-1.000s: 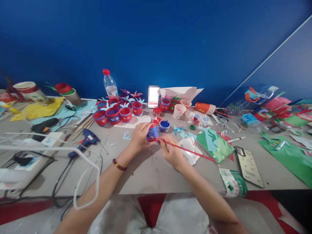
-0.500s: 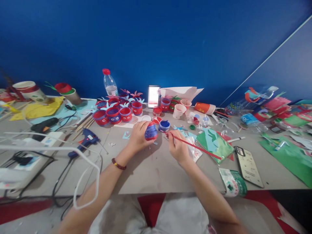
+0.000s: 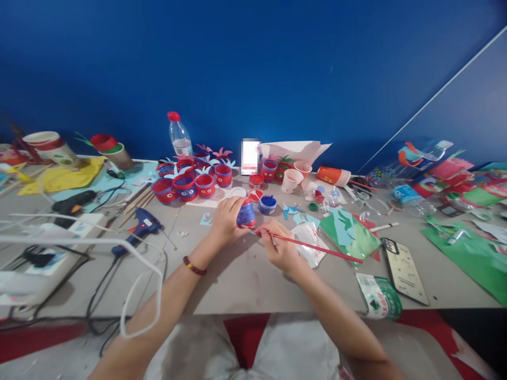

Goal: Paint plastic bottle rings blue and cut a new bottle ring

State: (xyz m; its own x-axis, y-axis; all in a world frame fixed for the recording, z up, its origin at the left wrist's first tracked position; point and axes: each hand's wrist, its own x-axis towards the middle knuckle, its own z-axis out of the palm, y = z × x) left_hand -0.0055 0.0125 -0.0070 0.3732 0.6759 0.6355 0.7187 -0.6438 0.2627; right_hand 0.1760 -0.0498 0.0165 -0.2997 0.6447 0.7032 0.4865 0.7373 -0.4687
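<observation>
My left hand (image 3: 226, 221) is closed round a small paper cup (image 3: 246, 214) painted blue and red, tilted on its side. Pinched in my right hand (image 3: 276, 244) is a long red paintbrush (image 3: 317, 246), its tip end close to the cup's lower edge; whether bristles and cup touch I cannot tell. Just behind the hands stands an open jar of blue paint (image 3: 268, 205). A jar of red paint (image 3: 256, 181) is farther back. Several painted cups with eyes and paper leaves, one a red and blue cup (image 3: 205, 186), are grouped behind my left hand.
To the left lie a blue glue gun (image 3: 141, 228), a power strip (image 3: 59, 264) and loose white cables. A plastic bottle (image 3: 180, 137) stands near the blue wall. White cups (image 3: 292, 181), green sheets (image 3: 348, 235) and a phone (image 3: 404, 272) are on the right.
My right hand has moved left and slightly down, bringing the paintbrush from beside the blue paint jar to the cup. My left hand still holds the cup in nearly the same place.
</observation>
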